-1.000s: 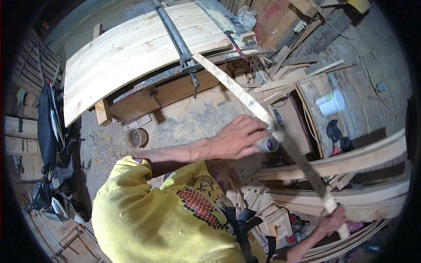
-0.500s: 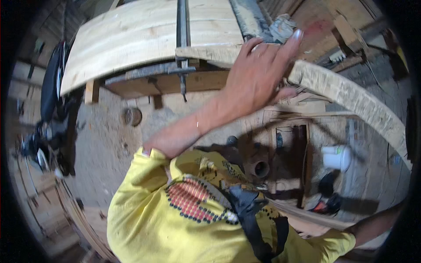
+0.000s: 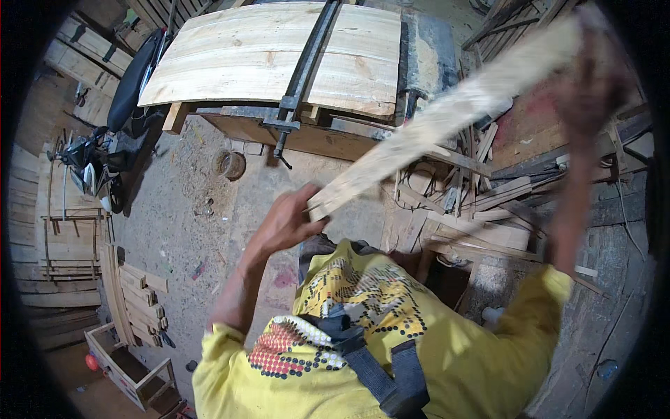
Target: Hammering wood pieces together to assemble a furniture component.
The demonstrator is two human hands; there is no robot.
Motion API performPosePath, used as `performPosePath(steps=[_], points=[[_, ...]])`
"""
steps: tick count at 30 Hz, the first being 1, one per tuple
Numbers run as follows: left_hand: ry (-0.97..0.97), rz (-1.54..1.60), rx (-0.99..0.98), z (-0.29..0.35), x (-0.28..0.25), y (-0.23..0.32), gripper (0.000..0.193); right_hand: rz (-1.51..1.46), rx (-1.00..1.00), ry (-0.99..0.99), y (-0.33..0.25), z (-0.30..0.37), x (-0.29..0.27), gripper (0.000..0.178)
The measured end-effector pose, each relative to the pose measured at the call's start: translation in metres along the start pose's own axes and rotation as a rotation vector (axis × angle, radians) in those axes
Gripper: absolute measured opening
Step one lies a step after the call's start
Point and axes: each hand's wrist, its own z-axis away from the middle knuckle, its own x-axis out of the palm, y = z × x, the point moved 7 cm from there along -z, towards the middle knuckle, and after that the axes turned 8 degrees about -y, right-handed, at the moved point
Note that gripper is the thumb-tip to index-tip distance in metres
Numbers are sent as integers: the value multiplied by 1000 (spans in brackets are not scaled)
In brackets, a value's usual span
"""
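A long, rough-sawn wooden board (image 3: 447,115) is held up slantwise before me, rising to the right and smeared by motion. My left hand (image 3: 285,220) is closed round its near end, the thumb along one side. At its far upper end my right hand (image 3: 593,87) is wrapped on the wood, though blur hides the separate fingers. Beyond the board lies a pale panel of joined planks (image 3: 265,52) on the workbench. A long metal bar clamp (image 3: 303,73) crosses that panel, with its screw handle hanging over the near edge.
Scrap wood strips (image 3: 488,202) are heaped at the right. A motorbike (image 3: 105,153) stands at the left, near a small round tub (image 3: 229,165) on the floor. Stacked wood pieces (image 3: 143,307) and a wooden frame (image 3: 129,377) lie lower left.
The board has swung from the far right to a slant in front of me. My left hand has drawn back toward my body, while my right arm has come up to the upper right.
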Motion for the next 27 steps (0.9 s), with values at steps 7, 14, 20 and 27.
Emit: performPosePath(steps=[7, 14, 20, 27], points=[[107, -184, -497, 172, 109, -132, 42, -1176, 601, -1049, -304, 283, 206, 71], [-25, -155, -651, 232, 162, -151, 45, -1323, 780, -1215, -405, 371, 283, 64], [-117, -212, -750, 236, 156, -178, 53, -1183, 815, -1267, -330, 298, 277, 38], [-164, -181, -719, 219, 146, -200, 60, -1843, 1042, -758, -278, 324, 203, 16]])
